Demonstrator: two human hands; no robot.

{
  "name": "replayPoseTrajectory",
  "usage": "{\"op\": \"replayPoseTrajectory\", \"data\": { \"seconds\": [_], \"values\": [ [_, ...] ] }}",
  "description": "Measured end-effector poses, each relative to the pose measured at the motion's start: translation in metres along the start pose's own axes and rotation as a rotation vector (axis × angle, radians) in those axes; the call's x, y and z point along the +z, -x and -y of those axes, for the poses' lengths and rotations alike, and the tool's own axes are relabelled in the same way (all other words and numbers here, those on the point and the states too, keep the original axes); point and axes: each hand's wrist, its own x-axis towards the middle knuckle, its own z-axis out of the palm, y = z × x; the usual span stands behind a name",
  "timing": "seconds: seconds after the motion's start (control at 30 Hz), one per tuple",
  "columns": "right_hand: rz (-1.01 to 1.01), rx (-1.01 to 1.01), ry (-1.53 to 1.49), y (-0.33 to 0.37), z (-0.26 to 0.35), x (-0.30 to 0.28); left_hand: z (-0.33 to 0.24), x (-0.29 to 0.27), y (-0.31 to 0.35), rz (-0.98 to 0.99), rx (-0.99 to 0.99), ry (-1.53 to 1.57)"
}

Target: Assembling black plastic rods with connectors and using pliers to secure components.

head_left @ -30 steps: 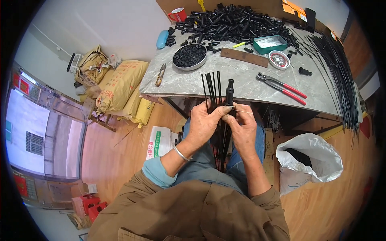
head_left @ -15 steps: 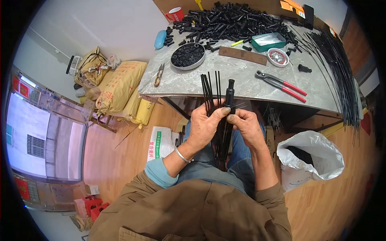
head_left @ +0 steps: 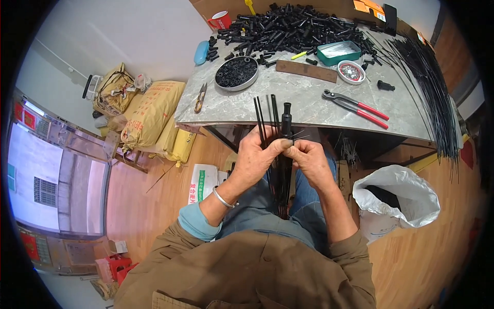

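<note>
My left hand [head_left: 256, 157] is closed around a bundle of thin black rods [head_left: 281, 188] and the lower part of a black tubular fitting [head_left: 286, 117], which stands upright. The rods hang down in front of my jeans, and a few tips rise above the fingers. My right hand [head_left: 313, 164] pinches close beside the left thumb, at the base of the fitting. Fine wire ends [head_left: 299, 133] stick out there to the right. Exactly what the right fingertips grip is hidden.
On the grey table [head_left: 247, 105] lie snips [head_left: 200, 98], red-handled pincers [head_left: 356, 108], a flat bar [head_left: 306, 71], a dish of black rings [head_left: 236, 73] and a heap of black fittings [head_left: 298, 28]. Long black rods [head_left: 429, 77] overhang the right edge. An open white sack [head_left: 396, 203] stands right.
The fitting and both hands have shifted slightly left and lower. My right fingertips have come closer to the left thumb. The whole view has moved a little.
</note>
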Motion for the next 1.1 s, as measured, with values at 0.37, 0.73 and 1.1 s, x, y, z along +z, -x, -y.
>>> {"op": "replayPoseTrajectory", "data": {
  "seconds": [0.37,0.73,1.1],
  "values": [
    [0.128,0.124,-0.158,0.003,0.005,-0.008,0.003,-0.009,-0.004,0.230,-0.032,0.225],
    [0.069,0.098,-0.048,0.013,0.011,-0.007,0.007,-0.004,-0.006,0.160,-0.050,0.391],
    [0.101,0.169,-0.079,0.013,0.024,-0.002,0.014,-0.009,-0.008,0.300,-0.078,0.486]
  ]
}}
